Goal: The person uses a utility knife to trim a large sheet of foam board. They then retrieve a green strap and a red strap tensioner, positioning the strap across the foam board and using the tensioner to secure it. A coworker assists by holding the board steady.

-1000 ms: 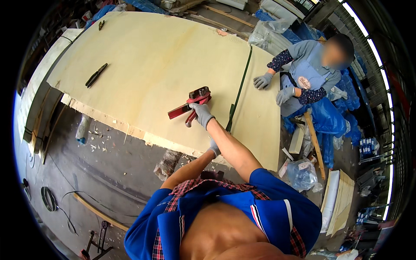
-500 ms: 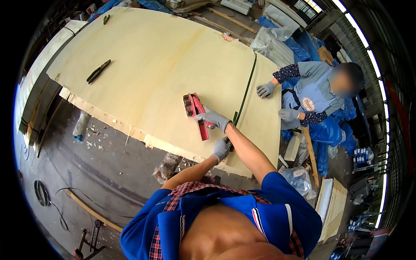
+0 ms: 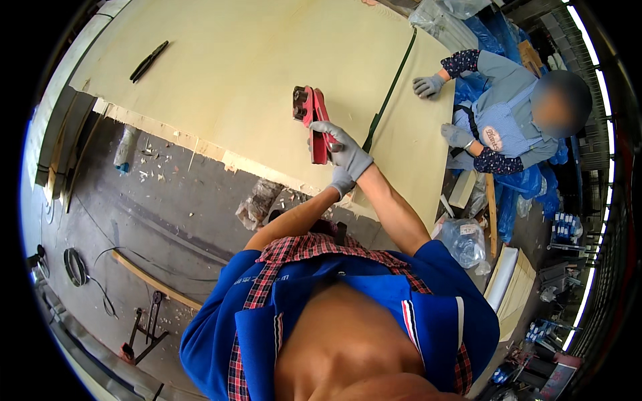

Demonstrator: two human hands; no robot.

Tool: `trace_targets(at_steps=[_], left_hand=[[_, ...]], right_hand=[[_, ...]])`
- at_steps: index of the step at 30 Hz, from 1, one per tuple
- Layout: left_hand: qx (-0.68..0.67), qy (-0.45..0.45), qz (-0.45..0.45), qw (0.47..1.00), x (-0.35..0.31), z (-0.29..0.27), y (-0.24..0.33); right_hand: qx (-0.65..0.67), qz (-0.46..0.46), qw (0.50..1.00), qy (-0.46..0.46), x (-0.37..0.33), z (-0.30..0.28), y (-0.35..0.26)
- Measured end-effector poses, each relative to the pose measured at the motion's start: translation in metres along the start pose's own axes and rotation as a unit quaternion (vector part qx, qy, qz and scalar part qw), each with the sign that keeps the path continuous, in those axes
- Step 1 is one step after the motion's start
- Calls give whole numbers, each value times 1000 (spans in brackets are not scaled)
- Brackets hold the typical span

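Observation:
My right hand (image 3: 344,152), in a grey glove, is closed around the handles of a red hand strapping tool (image 3: 319,127) with dark rollers at its far end. The tool is over the pale wooden panel (image 3: 241,87). Close below my right wrist is my gloved left hand (image 3: 342,180), at the panel's near edge; its fingers are hidden behind the right hand and wrist. A dark green strap (image 3: 394,83) runs across the panel toward both hands, and its near end is covered by them.
Black-handled pliers (image 3: 148,61) lie on the panel's left part. At the right edge stands a co-worker (image 3: 498,120), one gloved hand (image 3: 428,87) on the panel. On the floor are a coil of strap (image 3: 75,266), a wooden strip (image 3: 154,279) and plastic bags (image 3: 461,240).
The view has shifted, so the panel sits higher in the picture. My right hand's grip on the red strapping tool looks fuller, and the tool stands slightly more upright. The left hand stays near the edge.

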State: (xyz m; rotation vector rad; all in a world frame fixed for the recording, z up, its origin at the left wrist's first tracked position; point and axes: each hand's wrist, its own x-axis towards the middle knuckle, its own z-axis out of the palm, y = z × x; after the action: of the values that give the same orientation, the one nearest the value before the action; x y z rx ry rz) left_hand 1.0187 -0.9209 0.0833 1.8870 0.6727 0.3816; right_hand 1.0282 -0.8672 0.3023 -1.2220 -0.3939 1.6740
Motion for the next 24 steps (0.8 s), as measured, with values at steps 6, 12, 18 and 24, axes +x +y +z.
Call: trace_targets(at_steps=[6, 12, 18, 24], left_hand=[[-241, 192, -1, 951, -25, -47, 113], [-440, 4, -94, 893, -26, -67, 98], [-399, 15, -123, 909, -30, -70, 115], [-386, 41, -116, 914, -30, -68, 126]], right_hand=[[-25, -115, 993, 4, -124, -56, -22], [-37, -191, 967, 165, -195, -103, 4], [-12, -143, 970, 194, -215, -129, 53], [27, -84, 986, 138, -215, -144, 94]])
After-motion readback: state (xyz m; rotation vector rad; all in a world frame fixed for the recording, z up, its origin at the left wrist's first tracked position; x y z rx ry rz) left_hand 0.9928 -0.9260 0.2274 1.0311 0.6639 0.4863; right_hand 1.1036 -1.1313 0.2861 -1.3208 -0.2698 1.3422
